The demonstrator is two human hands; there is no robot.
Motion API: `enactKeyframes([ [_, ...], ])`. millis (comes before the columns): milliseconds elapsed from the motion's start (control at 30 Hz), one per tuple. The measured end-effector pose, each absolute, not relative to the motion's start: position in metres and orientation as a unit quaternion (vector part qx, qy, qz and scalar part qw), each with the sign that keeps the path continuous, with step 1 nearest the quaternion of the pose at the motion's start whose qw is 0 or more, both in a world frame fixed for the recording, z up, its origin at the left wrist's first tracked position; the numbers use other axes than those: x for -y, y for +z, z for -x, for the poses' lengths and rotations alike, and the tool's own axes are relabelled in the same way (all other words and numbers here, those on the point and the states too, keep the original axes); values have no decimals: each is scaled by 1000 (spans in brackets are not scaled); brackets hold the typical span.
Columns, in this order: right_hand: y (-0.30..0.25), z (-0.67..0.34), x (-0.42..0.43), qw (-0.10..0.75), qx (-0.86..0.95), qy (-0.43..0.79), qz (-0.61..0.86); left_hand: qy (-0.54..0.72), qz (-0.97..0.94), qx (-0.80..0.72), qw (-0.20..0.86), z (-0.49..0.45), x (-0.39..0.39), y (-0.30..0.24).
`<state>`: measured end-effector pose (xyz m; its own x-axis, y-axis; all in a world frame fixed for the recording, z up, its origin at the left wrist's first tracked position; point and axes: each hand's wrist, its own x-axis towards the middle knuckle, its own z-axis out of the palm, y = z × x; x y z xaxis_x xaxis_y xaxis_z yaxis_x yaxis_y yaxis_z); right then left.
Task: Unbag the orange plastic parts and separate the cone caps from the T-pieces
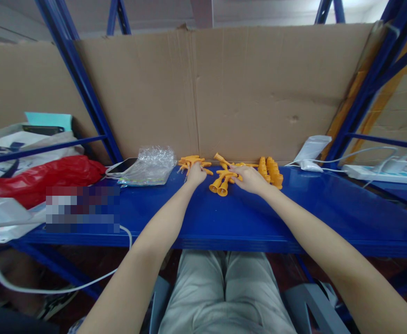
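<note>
Several small orange plastic parts lie at the back of the blue shelf (224,218). My left hand (196,174) is closed around one cluster of orange parts (188,162) on the left. My right hand (249,178) lies over a middle cluster with bell-shaped ends (221,183), its fingers pinching a piece. A stacked row of orange parts (272,171) sits just right of my right hand.
A crumpled clear plastic bag (151,165) and a phone (123,165) lie left of the parts. Farther left sits a red bag (46,175) with papers. A white pouch (312,149), cables and a power strip (380,172) are at right. Cardboard (245,93) backs the shelf.
</note>
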<state>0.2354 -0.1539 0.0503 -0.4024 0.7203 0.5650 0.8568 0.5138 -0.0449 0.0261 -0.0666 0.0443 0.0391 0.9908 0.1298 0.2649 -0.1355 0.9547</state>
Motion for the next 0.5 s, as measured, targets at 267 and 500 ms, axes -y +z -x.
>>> enactKeyframes([
  [267,50,-233,155,265,829,-122,477,227,-809,-472,266,-47,99,52],
  [500,50,-232,155,259,833,-121,474,302,-730,-502,352,-48,107,55],
])
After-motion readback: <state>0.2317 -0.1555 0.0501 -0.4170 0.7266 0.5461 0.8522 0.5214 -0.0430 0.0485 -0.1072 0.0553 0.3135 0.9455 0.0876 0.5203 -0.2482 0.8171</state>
